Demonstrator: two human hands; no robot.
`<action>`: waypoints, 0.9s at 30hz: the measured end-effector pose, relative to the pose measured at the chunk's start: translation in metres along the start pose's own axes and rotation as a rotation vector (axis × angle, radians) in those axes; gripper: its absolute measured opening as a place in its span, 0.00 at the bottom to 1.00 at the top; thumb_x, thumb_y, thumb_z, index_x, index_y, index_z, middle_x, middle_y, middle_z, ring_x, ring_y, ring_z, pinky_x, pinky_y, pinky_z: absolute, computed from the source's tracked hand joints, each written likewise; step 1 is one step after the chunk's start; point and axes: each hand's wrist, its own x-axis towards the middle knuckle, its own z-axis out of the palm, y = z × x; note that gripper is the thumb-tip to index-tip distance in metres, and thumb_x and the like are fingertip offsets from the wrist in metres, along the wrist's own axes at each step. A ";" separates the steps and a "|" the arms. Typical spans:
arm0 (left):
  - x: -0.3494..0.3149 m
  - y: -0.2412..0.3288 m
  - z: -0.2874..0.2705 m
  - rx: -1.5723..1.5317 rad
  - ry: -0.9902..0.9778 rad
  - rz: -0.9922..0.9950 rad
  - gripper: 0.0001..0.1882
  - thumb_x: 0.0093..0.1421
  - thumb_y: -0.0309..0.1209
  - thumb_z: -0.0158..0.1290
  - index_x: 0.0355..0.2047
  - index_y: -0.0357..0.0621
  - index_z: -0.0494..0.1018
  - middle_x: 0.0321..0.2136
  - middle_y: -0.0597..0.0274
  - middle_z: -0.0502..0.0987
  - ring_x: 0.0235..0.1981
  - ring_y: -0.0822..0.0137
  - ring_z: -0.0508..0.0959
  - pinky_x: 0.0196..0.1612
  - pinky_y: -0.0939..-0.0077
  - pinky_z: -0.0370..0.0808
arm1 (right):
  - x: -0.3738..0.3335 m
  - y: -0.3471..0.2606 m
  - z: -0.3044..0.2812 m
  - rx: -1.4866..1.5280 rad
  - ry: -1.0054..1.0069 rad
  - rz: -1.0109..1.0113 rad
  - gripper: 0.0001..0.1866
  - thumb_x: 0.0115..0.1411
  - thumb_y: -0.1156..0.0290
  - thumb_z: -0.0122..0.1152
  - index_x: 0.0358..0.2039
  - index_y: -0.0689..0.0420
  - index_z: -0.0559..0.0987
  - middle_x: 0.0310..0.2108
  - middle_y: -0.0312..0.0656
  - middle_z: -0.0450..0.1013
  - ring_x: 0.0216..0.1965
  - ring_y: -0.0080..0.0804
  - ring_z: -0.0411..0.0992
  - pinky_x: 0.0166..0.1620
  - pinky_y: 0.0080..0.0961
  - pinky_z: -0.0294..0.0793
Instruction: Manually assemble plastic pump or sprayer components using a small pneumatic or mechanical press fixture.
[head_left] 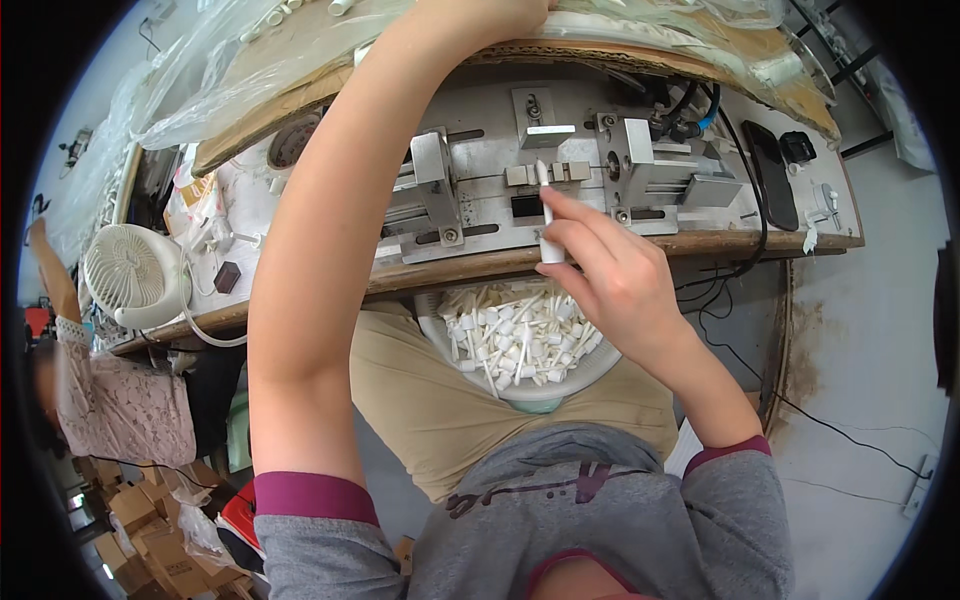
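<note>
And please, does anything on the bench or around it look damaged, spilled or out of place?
Yes: a brown stain marks the pale surface right of the bench. It looks odd because most of that surface is much cleaner. I see no spill around the tub.

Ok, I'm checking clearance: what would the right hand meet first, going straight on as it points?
Probably the small metal blocks just beyond the right hand; the white tube it holds shows its tip between them, though depth is unclear.
</note>
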 end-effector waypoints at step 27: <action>-0.167 0.065 -0.014 -0.672 0.621 -0.003 0.13 0.54 0.24 0.65 0.41 0.41 0.80 0.41 0.60 0.76 0.28 0.77 0.79 0.23 0.87 0.77 | -0.041 -0.077 -0.041 2.000 -0.641 -0.127 0.13 0.53 0.66 0.75 0.37 0.57 0.84 0.39 0.44 0.80 0.39 0.42 0.79 0.43 0.31 0.77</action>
